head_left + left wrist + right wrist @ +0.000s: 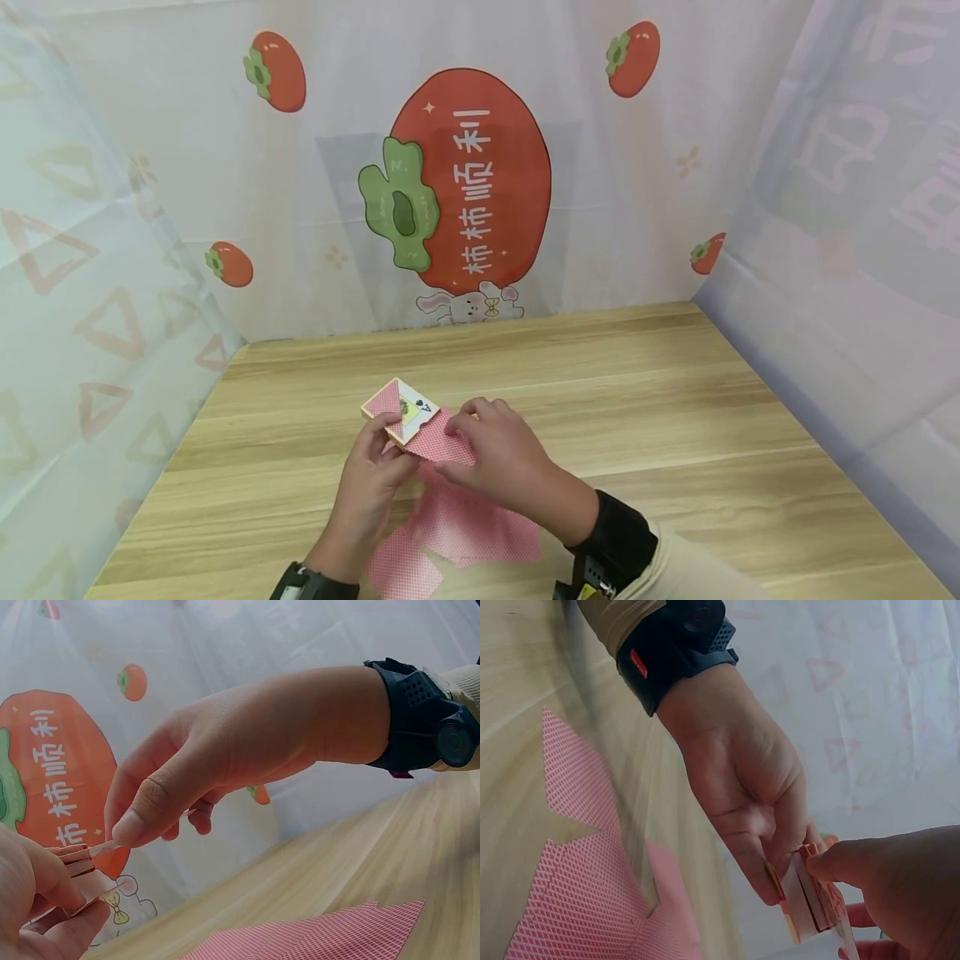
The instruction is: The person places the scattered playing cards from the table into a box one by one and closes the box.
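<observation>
My left hand [372, 471] grips a small playing-card box [386, 403], its thumb on the upper face and fingers beneath. The box has a red-and-white pattern and an ace printed on a white part. My right hand [498, 450] pinches red-patterned playing cards [442, 439] at the near right end of the box. In the left wrist view the right thumb [131, 827] presses on a thin card edge beside the box end. The right wrist view shows the box [799, 907] edge-on between both hands. How far the cards sit inside is hidden by the fingers.
More red-patterned cards lie spread on the wooden table [637, 400] below my hands, a larger overlapping group [480, 529] and a separate card [405, 567] left of it. White printed curtains [585, 233] stand behind the table and along both sides.
</observation>
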`<action>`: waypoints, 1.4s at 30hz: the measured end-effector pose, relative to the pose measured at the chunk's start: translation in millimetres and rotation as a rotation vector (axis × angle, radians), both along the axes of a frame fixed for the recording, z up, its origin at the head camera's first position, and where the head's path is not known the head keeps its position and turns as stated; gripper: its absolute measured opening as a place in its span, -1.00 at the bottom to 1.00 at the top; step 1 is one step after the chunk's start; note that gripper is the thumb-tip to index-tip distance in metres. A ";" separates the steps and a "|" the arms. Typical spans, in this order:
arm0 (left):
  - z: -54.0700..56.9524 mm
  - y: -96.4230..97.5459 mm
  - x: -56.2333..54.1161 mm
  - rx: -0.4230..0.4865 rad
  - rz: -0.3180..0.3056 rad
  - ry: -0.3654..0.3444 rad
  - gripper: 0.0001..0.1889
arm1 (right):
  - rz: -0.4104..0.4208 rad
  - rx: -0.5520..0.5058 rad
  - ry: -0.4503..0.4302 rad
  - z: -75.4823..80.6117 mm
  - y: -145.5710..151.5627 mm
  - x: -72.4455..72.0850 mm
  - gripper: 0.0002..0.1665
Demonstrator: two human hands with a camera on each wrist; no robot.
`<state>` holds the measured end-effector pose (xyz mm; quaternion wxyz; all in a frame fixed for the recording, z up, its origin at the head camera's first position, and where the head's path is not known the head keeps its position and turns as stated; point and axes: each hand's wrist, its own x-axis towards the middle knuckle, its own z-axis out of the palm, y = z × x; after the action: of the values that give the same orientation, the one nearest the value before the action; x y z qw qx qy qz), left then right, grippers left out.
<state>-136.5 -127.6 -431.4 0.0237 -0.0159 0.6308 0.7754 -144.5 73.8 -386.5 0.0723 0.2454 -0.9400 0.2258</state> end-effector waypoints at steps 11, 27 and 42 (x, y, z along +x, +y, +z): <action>0.6 1.1 1.0 -0.019 0.011 -0.003 -0.38 | -0.060 0.018 0.013 -0.4 -9.3 3.0 -0.52; 2.6 7.6 1.3 -0.009 0.011 0.018 -0.38 | -0.002 -0.005 0.079 -0.7 -19.3 5.9 -0.61; 4.7 8.0 4.8 0.024 -0.024 0.026 -0.39 | 0.063 -0.068 0.041 5.5 -16.9 -0.8 -0.55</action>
<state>-131.8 -119.5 -426.7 0.0252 0.0021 0.6217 0.7828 -145.3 57.0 -381.0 0.0930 0.2769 -0.9218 0.2548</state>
